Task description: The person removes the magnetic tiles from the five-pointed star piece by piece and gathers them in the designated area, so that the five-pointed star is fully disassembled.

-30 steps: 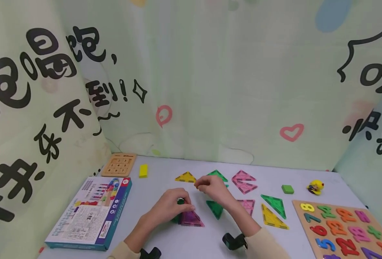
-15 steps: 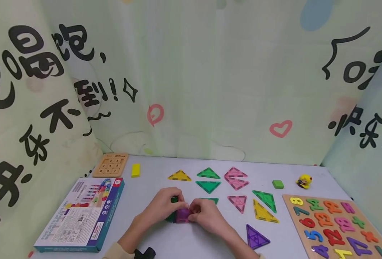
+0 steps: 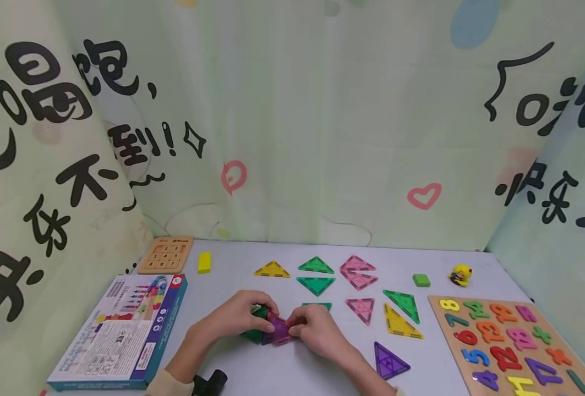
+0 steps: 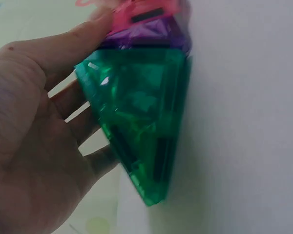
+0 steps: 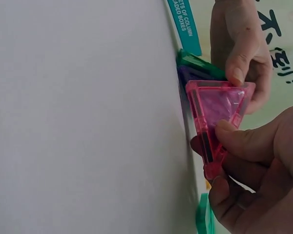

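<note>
My left hand [image 3: 238,316] holds a small build of triangular magnetic tiles just over the table. A green tile [image 4: 136,97] forms its near end in the left wrist view, with a purple tile [image 4: 141,36] joined behind it. Between the thumb and fingers of my right hand [image 3: 317,327] is a pink triangular magnetic tile [image 5: 219,105]. Its wide edge lies against the purple tile, and my left thumb [image 5: 238,73] touches that edge. Whether the pink edge is fully joined cannot be told. The left fingers behind the build are partly hidden.
Loose triangular tiles lie beyond and right of my hands, among them a yellow tile [image 3: 272,269], a pink tile [image 3: 360,311] and a purple tile [image 3: 390,361]. A box [image 3: 119,330] sits left, a number board [image 3: 515,346] right, a toy duck [image 3: 459,275] at back right.
My right hand has come back from near the yellow tile to the build at my left hand. The build is now turned and tilted. The head view has shifted slightly right.
</note>
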Tool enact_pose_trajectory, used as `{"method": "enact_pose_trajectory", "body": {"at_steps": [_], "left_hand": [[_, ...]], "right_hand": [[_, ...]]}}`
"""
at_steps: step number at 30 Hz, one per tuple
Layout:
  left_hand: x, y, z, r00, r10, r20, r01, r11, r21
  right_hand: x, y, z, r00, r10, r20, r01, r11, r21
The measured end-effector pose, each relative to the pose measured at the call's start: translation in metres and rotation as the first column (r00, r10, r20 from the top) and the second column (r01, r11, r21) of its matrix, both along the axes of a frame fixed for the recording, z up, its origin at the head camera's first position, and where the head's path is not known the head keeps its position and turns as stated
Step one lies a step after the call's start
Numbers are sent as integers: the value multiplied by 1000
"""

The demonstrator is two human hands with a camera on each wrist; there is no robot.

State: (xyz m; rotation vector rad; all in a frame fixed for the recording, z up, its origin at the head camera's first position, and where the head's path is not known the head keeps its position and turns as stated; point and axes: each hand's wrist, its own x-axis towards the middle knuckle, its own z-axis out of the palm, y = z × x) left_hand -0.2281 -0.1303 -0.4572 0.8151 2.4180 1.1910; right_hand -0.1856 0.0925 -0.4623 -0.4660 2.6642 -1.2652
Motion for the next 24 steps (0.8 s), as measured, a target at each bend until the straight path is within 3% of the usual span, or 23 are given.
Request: {"method": "enact_pose_trajectory", "body": {"at_steps": [7, 11, 17, 24], "left_hand": [[0, -3, -1, 1000, 5, -2, -6, 1000, -3], [0, -3, -1, 1000, 28, -13, -28, 999, -19], [3, -3, 0, 998, 57, -18, -58, 997, -44], [4, -5, -1, 996, 91, -21, -91, 995, -36]], "right_hand": [[-1, 13, 9, 999, 30, -41, -30, 999, 18], [-8, 24, 20, 1000, -17, -4, 17, 1000, -19], [-30, 24, 23, 994, -109, 10, 109, 988, -110], [-62, -1, 7, 994, -78, -70, 71, 993, -95]]}}
